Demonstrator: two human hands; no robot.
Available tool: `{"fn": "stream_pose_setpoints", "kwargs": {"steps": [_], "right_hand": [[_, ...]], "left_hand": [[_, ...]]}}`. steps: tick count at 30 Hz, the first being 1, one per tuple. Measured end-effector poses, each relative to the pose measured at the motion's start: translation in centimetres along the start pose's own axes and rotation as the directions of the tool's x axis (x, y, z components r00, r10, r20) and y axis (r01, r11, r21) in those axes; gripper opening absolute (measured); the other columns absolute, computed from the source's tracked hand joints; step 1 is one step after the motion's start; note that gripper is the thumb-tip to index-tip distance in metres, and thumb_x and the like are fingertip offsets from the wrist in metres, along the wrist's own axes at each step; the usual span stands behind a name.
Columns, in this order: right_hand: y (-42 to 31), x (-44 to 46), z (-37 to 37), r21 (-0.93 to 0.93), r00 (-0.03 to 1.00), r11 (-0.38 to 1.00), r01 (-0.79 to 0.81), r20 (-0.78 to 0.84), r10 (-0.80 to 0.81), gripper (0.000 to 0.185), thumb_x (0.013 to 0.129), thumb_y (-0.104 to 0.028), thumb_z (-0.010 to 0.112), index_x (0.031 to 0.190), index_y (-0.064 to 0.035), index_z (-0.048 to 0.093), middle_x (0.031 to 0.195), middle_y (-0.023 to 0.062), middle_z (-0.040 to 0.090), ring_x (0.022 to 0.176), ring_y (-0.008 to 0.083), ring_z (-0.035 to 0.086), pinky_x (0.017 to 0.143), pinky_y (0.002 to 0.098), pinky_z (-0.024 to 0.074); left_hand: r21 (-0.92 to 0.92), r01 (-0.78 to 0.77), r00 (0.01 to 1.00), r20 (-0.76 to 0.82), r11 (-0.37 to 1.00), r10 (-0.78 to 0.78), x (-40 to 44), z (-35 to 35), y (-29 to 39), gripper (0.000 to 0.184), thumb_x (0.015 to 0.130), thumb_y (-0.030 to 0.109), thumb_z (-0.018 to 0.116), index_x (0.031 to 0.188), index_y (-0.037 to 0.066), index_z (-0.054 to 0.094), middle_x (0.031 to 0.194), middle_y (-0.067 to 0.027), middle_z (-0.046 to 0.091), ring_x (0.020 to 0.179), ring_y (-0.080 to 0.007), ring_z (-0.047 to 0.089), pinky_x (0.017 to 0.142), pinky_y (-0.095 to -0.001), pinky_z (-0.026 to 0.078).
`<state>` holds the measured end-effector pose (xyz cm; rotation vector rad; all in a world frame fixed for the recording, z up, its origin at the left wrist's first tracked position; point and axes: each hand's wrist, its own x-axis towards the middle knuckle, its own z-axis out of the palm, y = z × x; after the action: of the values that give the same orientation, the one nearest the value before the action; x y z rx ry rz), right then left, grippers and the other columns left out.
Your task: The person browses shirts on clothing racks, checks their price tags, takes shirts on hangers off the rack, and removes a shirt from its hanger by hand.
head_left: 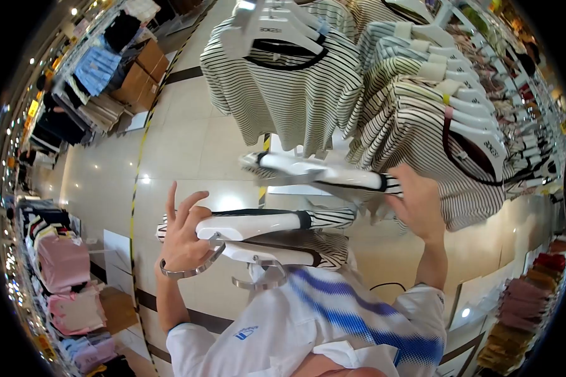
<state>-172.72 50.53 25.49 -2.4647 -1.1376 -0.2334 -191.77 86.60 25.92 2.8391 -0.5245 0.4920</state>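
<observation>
My left hand (187, 242) pinches the near end of a white clothes hanger (255, 224) bearing a black-and-white striped shirt (333, 217), while some of its fingers stick up. Just below, a second white hanger (270, 253) carries another striped shirt (333, 247); what supports it is hidden. My right hand (416, 202) is closed on the right shoulder of a further striped shirt, whose white hanger (321, 168) stretches leftward, blurred at its far end. Beyond it, a striped shirt with a dark collar (283, 81) hangs facing me.
A rack of striped shirts on white hangers (478, 119) runs along the right. Folded and hanging clothes (66, 261) line the left, with cardboard boxes (138, 75) farther back. Yellow-black tape (134, 195) crosses the tiled floor. More garments (522, 295) hang at lower right.
</observation>
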Motion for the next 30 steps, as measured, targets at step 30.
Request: {"fn": "stream_pose_setpoints", "kwargs": {"steps": [30], "right_hand": [[-4.0,7.0,6.6,0.674,0.835,0.724,0.149,0.307,-0.457,0.033,0.083,-0.016,0.064,0.107,0.001,0.048,0.081,0.0202,0.062,0.076,0.0402,0.06,0.067,0.0447,0.0467]], "left_hand": [[-0.144,-0.114,0.975,0.173,0.983,0.138,1.6,-0.8,0.1,0.04,0.037,0.014,0.077,0.074,0.009,0.06,0.1,-0.0089,0.059,0.106,-0.0458,0.048,0.078,-0.0543,0.042]]}}
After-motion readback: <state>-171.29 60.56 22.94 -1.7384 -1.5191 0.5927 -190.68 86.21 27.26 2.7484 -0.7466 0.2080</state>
